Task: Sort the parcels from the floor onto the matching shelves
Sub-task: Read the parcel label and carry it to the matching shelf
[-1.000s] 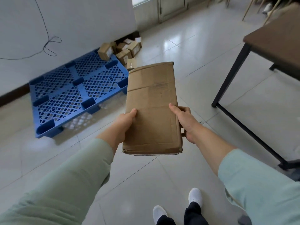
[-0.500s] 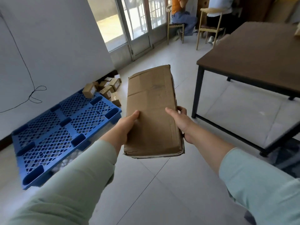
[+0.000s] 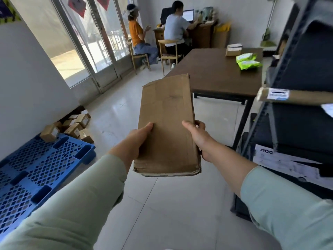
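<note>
Brown, flat cardboard parcel [image 3: 166, 127] is clasped along its long edges by the left hand [image 3: 137, 139] and right hand [image 3: 197, 137], left of the dark metal shelving unit [image 3: 295, 73].

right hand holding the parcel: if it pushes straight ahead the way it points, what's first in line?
Probably the brown table. The right hand and left hand grip the flat cardboard parcel, whose far end would likely lead into the table's near edge. Depth is unclear; the parcel may pass over it.
</note>
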